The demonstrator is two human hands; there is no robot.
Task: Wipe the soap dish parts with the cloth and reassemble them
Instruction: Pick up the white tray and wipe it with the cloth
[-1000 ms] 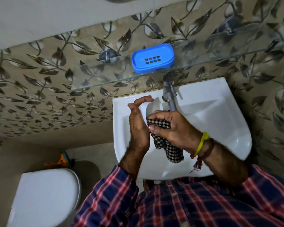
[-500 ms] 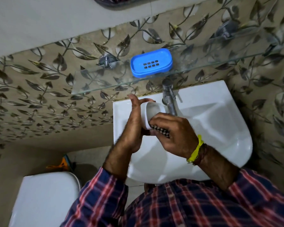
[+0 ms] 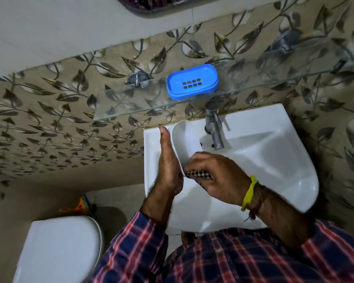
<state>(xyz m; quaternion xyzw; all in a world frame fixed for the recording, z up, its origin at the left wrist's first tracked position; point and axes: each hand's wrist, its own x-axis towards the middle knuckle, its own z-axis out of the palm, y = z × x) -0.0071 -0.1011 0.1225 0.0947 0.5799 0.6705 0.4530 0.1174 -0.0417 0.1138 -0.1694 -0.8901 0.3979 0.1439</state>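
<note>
— Where is the white soap dish part [image 3: 185,139]?
— Over the sink [image 3: 274,160], upright in the left hand [image 3: 169,170], fingers grasping its edge.
— And the cloth [image 3: 198,174]?
— Bunched in the right hand [image 3: 217,176], fingers clenched on it, pressed against the part's lower end.
— The blue part [image 3: 192,81]?
— On the glass shelf [image 3: 131,107], above the tap [image 3: 213,125].

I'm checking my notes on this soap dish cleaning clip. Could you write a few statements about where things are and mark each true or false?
1. The blue soap dish part sits on the glass shelf. True.
2. The left hand holds the white part. True.
3. The checked cloth lies on the toilet lid. False: the right hand holds it against the white part.
4. The tap is running. False: no water shows.
</note>
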